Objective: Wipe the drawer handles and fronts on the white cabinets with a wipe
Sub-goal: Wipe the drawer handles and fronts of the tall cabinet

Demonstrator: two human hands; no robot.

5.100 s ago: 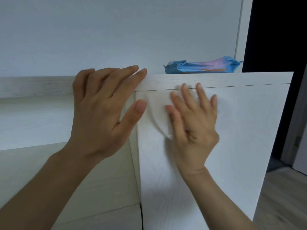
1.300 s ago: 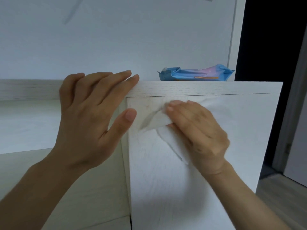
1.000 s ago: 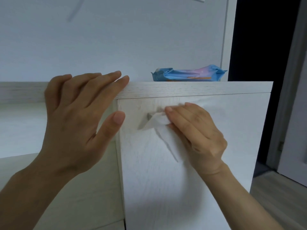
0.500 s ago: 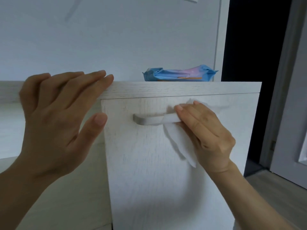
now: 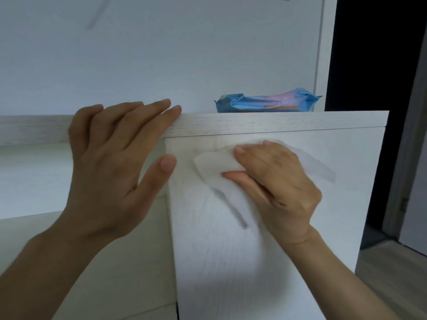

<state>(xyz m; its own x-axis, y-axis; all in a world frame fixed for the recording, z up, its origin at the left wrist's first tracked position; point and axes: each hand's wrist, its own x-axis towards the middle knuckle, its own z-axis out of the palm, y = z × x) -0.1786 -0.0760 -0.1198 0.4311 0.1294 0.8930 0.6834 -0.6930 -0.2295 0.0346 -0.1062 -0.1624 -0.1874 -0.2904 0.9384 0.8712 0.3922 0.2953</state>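
The white cabinet's drawer front (image 5: 231, 262) fills the lower middle. My right hand (image 5: 277, 181) pinches a white wipe (image 5: 215, 165) between thumb and fingers near the drawer's top left. The wipe is wrapped over the drawer handle, which is hidden beneath it, and its tail trails out to the right of my hand. My left hand (image 5: 111, 172) rests with straight fingers on the front edge of the cabinet top (image 5: 277, 122), with its thumb by the drawer's left edge.
A blue pack of wipes (image 5: 265, 103) lies on the cabinet top against the wall. A lower white unit (image 5: 34, 176) adjoins on the left. A dark doorway (image 5: 369, 54) and wooden floor (image 5: 392, 269) are at the right.
My right hand has slid left along the handle with the wipe, which now covers the handle's left end. My left hand stays on the top edge.
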